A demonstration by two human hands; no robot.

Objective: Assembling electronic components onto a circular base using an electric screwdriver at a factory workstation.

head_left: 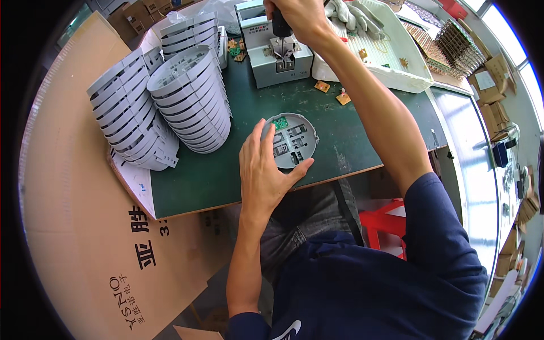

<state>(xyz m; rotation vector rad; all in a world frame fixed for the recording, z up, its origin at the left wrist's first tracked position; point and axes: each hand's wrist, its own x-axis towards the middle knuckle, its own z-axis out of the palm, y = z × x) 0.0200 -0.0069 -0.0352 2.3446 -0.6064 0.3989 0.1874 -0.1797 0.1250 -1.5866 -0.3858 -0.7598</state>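
Observation:
Pressed near the table's front edge, my left hand (262,170) grips the rim of a round grey plastic housing (306,148), thumb on the near side and fingers at its left. Inside the housing sit a small green circuit board (280,122) and several dark metal parts. At the top, my right hand (306,20) is wrapped round a black power screwdriver (280,27), held upright. Its bit points down into the metal pick-up spot of a grey screw feeder (265,71). Whether a screw is on the tip is too small to tell.
Tall stacks of grey housings (190,102) stand at the left of the green table (357,144). Two small orange boards (322,86) lie right of the feeder. A white tray (416,85) with work gloves (358,18) is behind my right forearm. A red stool (381,224) stands below.

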